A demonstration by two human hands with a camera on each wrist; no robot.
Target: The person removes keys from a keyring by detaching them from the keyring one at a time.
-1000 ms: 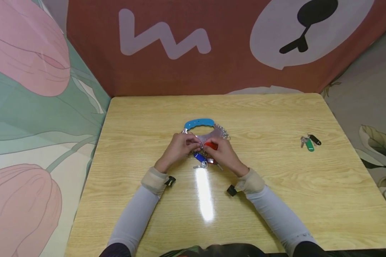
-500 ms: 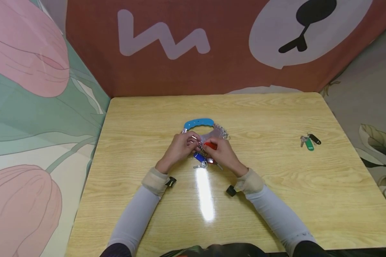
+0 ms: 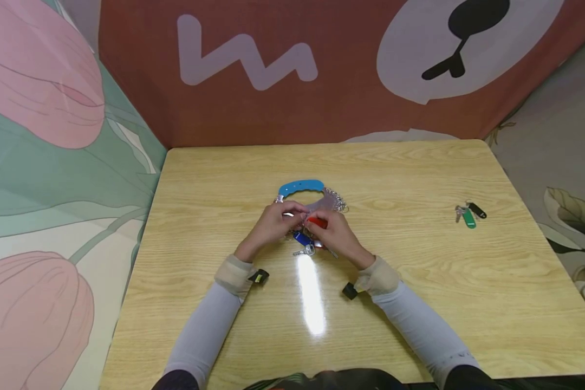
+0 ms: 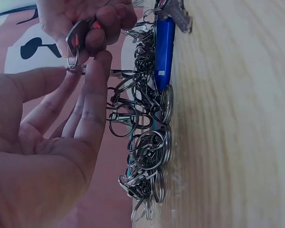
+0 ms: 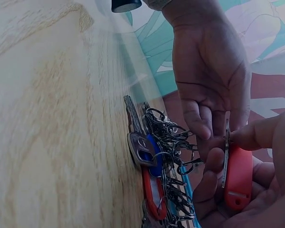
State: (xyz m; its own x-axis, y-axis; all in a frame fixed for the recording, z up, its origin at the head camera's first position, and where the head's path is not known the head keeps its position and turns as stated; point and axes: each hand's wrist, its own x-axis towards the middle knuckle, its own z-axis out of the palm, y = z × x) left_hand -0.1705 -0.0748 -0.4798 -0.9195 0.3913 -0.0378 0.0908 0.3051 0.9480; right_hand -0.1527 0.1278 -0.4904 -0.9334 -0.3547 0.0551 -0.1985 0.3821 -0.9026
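Note:
Near the table's middle, my left hand (image 3: pixel 271 223) pinches a small split ring (image 4: pixel 76 70) between thumb and fingertips. Facing it, my right hand (image 3: pixel 340 233) grips a red key tag (image 5: pixel 238 178) together with a metal key (image 5: pixel 226 154); the small ring joins onto these. Behind and below both hands lies a key holder with a blue grip handle (image 3: pixel 302 187) and many metal rings and clips (image 4: pixel 149 149). A blue key tag (image 3: pixel 302 238) with a key lies at its near side, beside another red tag (image 5: pixel 153 192). My hands hide the holder's middle.
Off to the right on the wooden table (image 3: pixel 419 303) lie a green key tag (image 3: pixel 469 219) and a black key tag (image 3: pixel 477 210) with keys. A printed cloth (image 3: pixel 346 119) stands along the back edge, and others flank the sides.
My fingertips have drawn slightly closer together around the small ring, with the red tag tilting a little. The holder and the keys on the right have stayed in place.

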